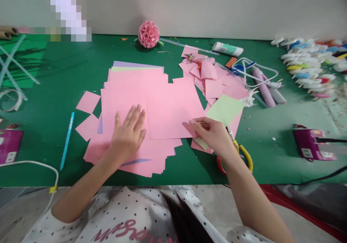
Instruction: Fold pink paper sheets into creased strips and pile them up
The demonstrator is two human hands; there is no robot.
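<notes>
Fingers spread, my left hand [128,134] lies flat on a stack of pink paper [119,84] in front of me. A few purple and light green edges show in that stack. My right hand [213,133] pinches the lower right corner of a pink sheet of paper [173,109], which has a crease near its left side and overlaps the stack. Under and beside my right wrist lie scissors [245,156] with yellow and red handles, partly hidden by the arm. A light green paper piece [225,108] sits just beyond my right hand.
Pink paper squares [214,87] lie heaped at the right, near a glue stick [227,49] and a white cord. A folded pink paper ball [149,34] stands at the back. A blue pen [67,142] lies left; a purple box [311,144] sits right.
</notes>
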